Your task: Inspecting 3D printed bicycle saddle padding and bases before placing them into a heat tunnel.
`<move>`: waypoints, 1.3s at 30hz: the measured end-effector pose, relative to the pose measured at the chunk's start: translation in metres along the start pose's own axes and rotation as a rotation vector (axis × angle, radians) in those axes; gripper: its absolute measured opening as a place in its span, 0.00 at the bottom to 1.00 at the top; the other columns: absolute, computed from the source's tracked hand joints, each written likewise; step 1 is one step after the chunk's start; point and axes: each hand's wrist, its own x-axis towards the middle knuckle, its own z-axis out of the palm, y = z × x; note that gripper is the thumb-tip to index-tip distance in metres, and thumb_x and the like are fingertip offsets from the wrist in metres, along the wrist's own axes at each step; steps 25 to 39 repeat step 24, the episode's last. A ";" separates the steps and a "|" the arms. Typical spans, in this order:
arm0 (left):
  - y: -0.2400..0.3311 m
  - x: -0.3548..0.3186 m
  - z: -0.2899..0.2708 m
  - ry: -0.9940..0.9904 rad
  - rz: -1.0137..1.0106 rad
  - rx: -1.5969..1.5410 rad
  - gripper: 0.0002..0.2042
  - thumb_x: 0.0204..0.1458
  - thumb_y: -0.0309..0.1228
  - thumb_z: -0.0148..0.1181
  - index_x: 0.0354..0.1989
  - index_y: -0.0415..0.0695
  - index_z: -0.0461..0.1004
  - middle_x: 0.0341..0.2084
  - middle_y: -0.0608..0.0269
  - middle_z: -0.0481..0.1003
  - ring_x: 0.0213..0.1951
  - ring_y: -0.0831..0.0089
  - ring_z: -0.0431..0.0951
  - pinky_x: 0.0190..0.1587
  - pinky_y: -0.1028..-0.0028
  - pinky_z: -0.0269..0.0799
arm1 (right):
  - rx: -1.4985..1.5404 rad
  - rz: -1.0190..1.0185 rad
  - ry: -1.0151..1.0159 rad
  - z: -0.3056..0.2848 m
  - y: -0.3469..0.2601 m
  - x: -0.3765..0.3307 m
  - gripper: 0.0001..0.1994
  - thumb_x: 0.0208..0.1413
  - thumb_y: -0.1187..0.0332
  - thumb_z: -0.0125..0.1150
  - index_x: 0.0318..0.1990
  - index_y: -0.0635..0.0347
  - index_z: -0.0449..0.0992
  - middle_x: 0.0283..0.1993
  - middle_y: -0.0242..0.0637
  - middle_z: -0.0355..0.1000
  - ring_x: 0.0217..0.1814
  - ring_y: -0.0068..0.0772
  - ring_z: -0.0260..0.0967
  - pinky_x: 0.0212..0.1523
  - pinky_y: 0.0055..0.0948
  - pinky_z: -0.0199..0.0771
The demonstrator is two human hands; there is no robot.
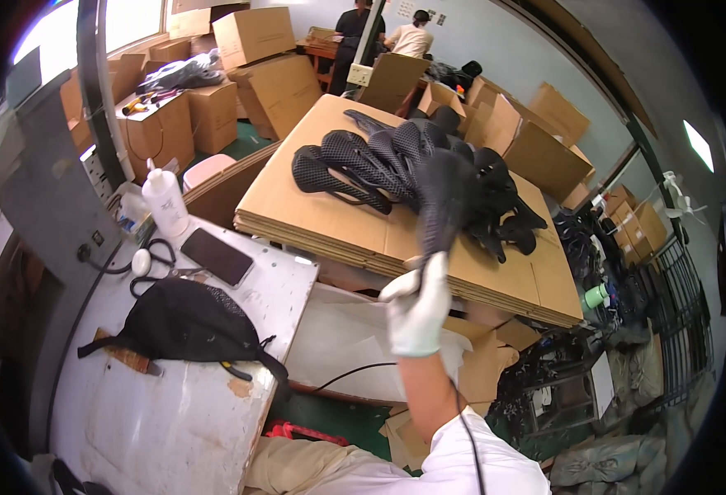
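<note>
Over the near edge of the flat cardboard stack [330,223], our white-gloved right hand [417,307] is closed around a black mesh bike saddle [444,202]. We judge it goes beside the saddle pile [379,161] next. Our left hand is out of sight.

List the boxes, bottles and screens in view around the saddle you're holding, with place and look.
Flattened cardboard stack: centre, tan, under the black saddles.
Cardboard boxes: back left, brown, stacked.
Squeeze bottle: left, on the white table, white, label unreadable.
Phone: same table, flat, dark screen.
Right hand: white glove, gripping a black saddle.
</note>
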 end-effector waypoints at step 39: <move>-0.034 -0.091 -0.011 0.833 -0.389 -0.920 0.27 0.65 0.39 0.57 0.66 0.31 0.72 0.62 0.42 0.75 0.65 0.43 0.72 0.74 0.49 0.57 | -0.694 0.423 -1.612 0.076 0.097 -0.241 0.17 0.66 0.61 0.64 0.58 0.57 0.82 0.46 0.41 0.84 0.38 0.31 0.82 0.47 0.30 0.81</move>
